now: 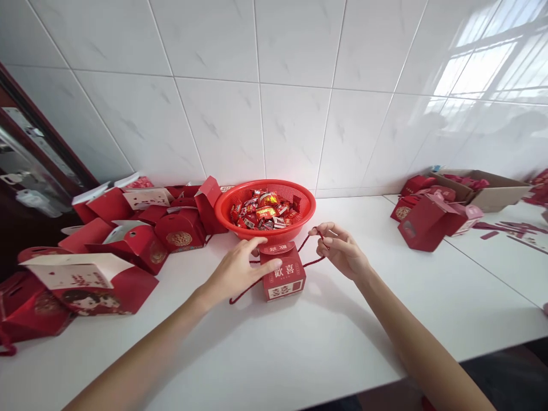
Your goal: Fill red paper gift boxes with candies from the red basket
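Observation:
A small red gift box (285, 274) with pale Chinese characters stands upright on the white table, its top flap partly raised. My left hand (240, 265) grips it from the left, thumb on the front face and fingers behind the top edge. From the box's right side a dark red cord (314, 262) runs in two strands to my right hand (342, 248), which pinches it between thumb and fingers. Another length of cord trails out at the left, under my left hand. Just behind the box sits a red plastic basket (222, 212) holding wrapped candies (266, 212).
Several open red gift boxes (128, 245) crowd the left of the table (240, 359). At the right are more red boxes (428, 222), a cardboard box (499, 197) and dark red strips (509, 228). A tiled wall (295, 125) rises behind; a dark door (34, 148) stands at left.

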Motion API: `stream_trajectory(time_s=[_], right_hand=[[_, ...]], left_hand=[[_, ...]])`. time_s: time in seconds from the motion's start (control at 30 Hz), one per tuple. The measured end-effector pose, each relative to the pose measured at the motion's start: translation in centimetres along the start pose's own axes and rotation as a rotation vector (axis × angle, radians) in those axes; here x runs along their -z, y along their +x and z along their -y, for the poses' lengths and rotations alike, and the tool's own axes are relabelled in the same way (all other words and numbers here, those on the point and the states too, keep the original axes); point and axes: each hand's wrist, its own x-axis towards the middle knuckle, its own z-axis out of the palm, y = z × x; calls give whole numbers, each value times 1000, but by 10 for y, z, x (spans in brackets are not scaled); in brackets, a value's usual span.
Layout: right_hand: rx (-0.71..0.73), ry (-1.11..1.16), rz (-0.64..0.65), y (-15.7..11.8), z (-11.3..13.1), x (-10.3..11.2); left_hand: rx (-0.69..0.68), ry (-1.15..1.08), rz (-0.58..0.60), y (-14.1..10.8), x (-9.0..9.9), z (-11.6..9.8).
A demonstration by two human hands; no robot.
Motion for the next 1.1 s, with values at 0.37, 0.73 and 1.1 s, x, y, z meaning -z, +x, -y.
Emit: stream_trajectory(time_s=[0.37,0.73,1.1], right_hand=[[87,-253,-23,-1,37,-5],[101,-780,0,6,33,-45],[196,-705,-326,20,40,-10]], left_hand=[[14,-914,360,-4,41,-22],[-27,-914,362,2,6,-63],[-217,-543,327,-8,-5,-72]])
